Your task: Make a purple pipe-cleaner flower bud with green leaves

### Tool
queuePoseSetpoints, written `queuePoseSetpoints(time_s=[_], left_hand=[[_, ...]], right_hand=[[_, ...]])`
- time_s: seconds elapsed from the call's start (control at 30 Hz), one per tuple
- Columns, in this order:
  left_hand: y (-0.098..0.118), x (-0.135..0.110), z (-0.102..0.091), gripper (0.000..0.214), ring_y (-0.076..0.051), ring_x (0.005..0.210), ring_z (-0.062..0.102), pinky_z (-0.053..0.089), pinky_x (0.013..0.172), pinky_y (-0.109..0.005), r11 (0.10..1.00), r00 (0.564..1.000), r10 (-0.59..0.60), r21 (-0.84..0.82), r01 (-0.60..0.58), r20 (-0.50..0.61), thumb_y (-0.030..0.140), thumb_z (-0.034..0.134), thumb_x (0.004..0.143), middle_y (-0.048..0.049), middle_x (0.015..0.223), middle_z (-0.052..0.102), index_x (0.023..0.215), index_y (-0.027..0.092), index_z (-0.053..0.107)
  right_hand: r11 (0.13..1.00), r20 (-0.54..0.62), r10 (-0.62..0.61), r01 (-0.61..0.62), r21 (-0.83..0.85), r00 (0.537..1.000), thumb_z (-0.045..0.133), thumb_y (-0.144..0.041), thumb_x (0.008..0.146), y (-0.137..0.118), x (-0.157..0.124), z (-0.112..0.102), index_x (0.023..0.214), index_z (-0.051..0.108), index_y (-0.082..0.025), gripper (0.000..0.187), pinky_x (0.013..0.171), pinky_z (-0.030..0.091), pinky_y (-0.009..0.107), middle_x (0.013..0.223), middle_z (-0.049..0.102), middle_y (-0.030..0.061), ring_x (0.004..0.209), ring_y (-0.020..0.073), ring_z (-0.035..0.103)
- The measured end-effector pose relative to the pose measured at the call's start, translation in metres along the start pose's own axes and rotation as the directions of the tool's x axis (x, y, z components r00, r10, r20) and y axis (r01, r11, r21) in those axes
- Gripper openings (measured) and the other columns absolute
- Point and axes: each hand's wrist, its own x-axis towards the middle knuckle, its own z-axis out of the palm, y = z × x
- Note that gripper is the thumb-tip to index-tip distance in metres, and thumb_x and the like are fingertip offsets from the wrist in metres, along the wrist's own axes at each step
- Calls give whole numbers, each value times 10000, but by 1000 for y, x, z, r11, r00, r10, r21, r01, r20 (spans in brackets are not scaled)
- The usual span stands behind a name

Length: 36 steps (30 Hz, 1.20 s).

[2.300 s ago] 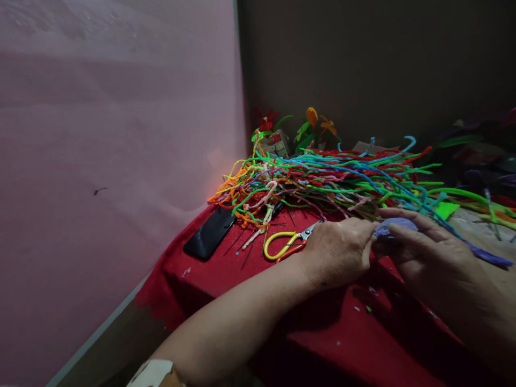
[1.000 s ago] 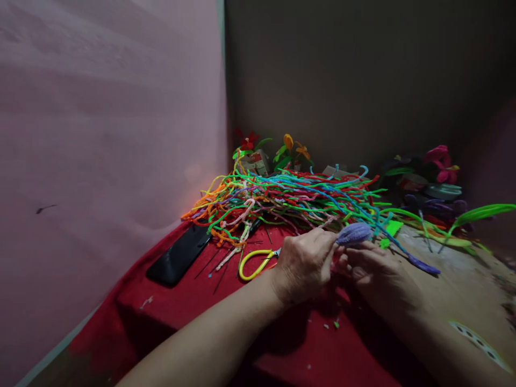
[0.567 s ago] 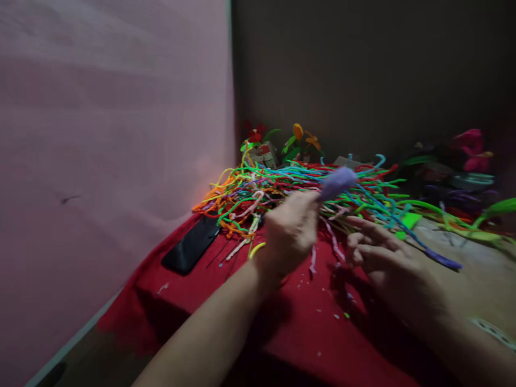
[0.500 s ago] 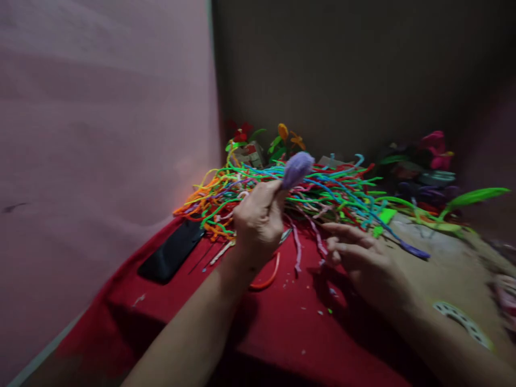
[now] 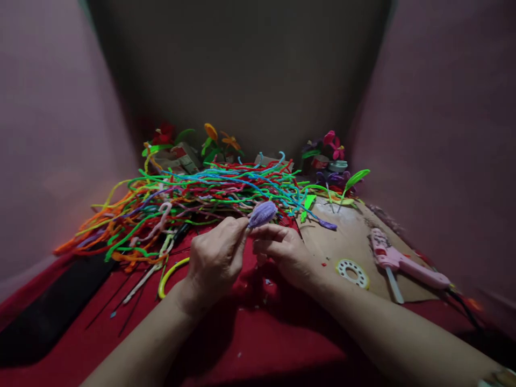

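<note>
My left hand [image 5: 220, 252] is closed in a pinch around the base of a purple fuzzy pipe-cleaner bud [image 5: 263, 214], which points up and to the right. Just below and right of the bud is my right hand [image 5: 284, 252], its fingers bent inward and close to the left. Whatever may be between its fingertips is hidden. Behind both hands spreads a large tangled pile of coloured pipe cleaners [image 5: 226, 185]. A yellow curved loop [image 5: 163, 279] lies left of my left wrist.
A red cloth [image 5: 258, 344] covers the table. To the right, cardboard [image 5: 334, 247] bears a pink glue gun [image 5: 407, 263] and a white ring with holes [image 5: 352, 274]. A black phone [image 5: 52, 312] lies at left. Pipe-cleaner flowers [image 5: 212, 134] stand at the back.
The view has swung right, bringing the glue gun into sight. My left hand with the purple bud has come lower, and my right hand has closed in beside it.
</note>
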Motion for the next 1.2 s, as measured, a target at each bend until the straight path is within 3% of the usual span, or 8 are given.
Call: queuePoseSetpoints(time_s=[0.53,0.77,0.83,0.97,1.0,1.03,1.1,1.2], left_hand=[[0,-4,7,158,-117,621,588,467,580,-207,999,998,25,-28,-23,53,116,446,835,-28,716,621,946,159,549],[7,-3,-6,180,-125,620,566,450,584,-233,998,1000,17,-62,-16,16,75,446,825,-37,707,599,968,138,536],[9,-2,-11,214,-133,647,573,454,602,-243,996,1000,10,-88,-10,3,64,457,813,-49,740,607,1003,134,526],[12,-2,-16,246,-139,662,569,460,609,-252,994,998,33,-100,-37,-45,69,457,809,-52,750,598,1041,131,511],[12,-2,-16,243,-140,657,565,459,605,-254,994,998,40,-95,-45,-51,69,455,808,-52,744,594,1037,128,511],[12,-2,-16,237,-141,649,559,456,600,-256,995,998,45,-90,-50,-52,66,454,806,-52,736,591,1029,123,513],[12,-3,-15,211,-139,623,542,442,578,-259,996,998,46,-73,-49,-40,64,454,806,-49,710,582,1000,110,523],[11,-2,-14,162,-134,590,515,418,547,-259,999,999,37,-35,-38,-29,85,450,824,-37,667,563,954,99,545]], right_hand=[[997,-31,65,-64,34,997,646,-162,623,6,1,0,774,687,-166,156,489,341,220,588,589,-18,464,71,449],[946,-118,-33,-7,-323,992,588,-198,696,-12,0,2,745,636,-164,76,496,418,256,571,551,-19,472,108,493],[803,-25,-174,127,-583,984,538,-183,741,-18,4,4,782,638,-175,108,606,475,307,694,610,23,610,154,569],[69,379,-370,432,-899,848,472,-166,806,-21,32,10,1098,612,-192,326,962,365,449,1223,552,124,1142,271,481],[-29,435,-347,454,-890,831,505,-178,795,-19,43,10,1172,577,-207,385,1025,271,489,1329,473,119,1247,303,375],[-77,452,-339,455,-887,825,558,-204,773,-18,54,10,1236,531,-224,464,1056,149,543,1395,401,112,1306,340,269],[-309,441,-362,340,-888,822,544,-248,800,-12,78,7,1324,423,-276,538,1014,61,628,1447,325,94,1326,376,198],[-494,389,-275,218,-842,879,512,-226,805,-3,108,-2,1388,294,-312,629,921,137,709,1490,219,110,1317,434,166]])
